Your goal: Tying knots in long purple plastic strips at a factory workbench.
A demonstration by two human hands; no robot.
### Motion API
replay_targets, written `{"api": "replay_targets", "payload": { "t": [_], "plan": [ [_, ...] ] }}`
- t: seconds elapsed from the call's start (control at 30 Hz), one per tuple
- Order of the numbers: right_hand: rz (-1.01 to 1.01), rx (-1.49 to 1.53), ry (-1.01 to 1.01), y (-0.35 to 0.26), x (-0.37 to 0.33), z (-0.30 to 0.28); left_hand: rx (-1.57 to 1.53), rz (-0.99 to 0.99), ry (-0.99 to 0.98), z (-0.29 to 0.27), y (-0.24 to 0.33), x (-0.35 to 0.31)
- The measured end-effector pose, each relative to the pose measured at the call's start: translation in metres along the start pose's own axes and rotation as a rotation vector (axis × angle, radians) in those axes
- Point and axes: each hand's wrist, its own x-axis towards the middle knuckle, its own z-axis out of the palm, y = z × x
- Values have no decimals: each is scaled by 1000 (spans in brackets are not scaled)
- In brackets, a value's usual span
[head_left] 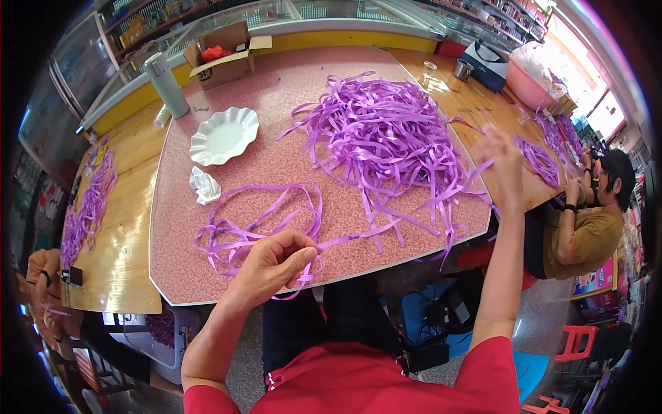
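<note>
My left hand (pixel 279 262) is at the table's near edge, its thumb and forefinger pinching a purple ribbon (pixel 338 241). From the pinch the ribbon runs right toward the big heap. Beside that hand lie loose loops of purple ribbon (pixel 318 207). A large tangled heap of purple ribbons (pixel 386 124) covers the table's middle right, with strands trailing over the near edge. My right hand (pixel 500 155) is raised at the heap's right side and smeared by motion. A ribbon end shows next to it, but whether the fingers hold it cannot be made out.
On the pink speckled table (pixel 186 262) are a white scalloped dish (pixel 224 136), crumpled tissue (pixel 205 185), a pale green bottle (pixel 166 86) and an open cardboard box (pixel 224 69). A co-worker (pixel 583 228) sits at the right; another person's hands (pixel 45 265) show at the far left.
</note>
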Motion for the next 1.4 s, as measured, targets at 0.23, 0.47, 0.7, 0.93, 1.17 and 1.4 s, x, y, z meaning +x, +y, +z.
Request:
{"api": "replay_targets", "payload": {
  "t": [0.23,0.47,0.7,0.93,1.17,1.4],
  "plan": [
    [-720,-884,-148,-32,-70,63,55,-16,-58,11,11,15],
    [123,167,-1035,-54,-142,118,-58,41,-59,11,21,21],
    [56,203,-1032,-27,-114,97,-51,38,-33,-23,-5,11],
    [-694,-44,-551,-39,-148,150,-6,36,-63,-10,-5,18],
    [-245,160,-863,-46,-157,151,103,67,16,-15,-4,13],
    [-477,158,-755,-47,-163,151,138,318,175,6,-23,23]
  ]
}}
